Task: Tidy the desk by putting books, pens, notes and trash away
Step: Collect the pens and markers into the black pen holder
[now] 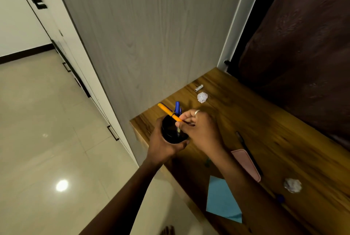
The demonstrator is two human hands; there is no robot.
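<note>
My left hand (163, 144) grips a black pen cup (171, 131) over the desk's left end. A blue pen (177, 107) stands in the cup. My right hand (198, 126) pinches an orange pen (167, 112) that lies slanted across the cup's rim. On the wooden desk (265, 121) lie two crumpled paper balls (202, 97) (292, 185), a blue paper note (221, 199), a pink book (248, 164) with a black pen (246, 147) beside it, and a blue pen (279, 197) near the front.
A small white tube (198, 88) lies near the desk's back corner. A grey wood-grain panel (151, 35) rises behind the desk and a dark curtain (303, 45) hangs to the right. Tiled floor (47, 140) and white cabinet doors (62, 45) are at left.
</note>
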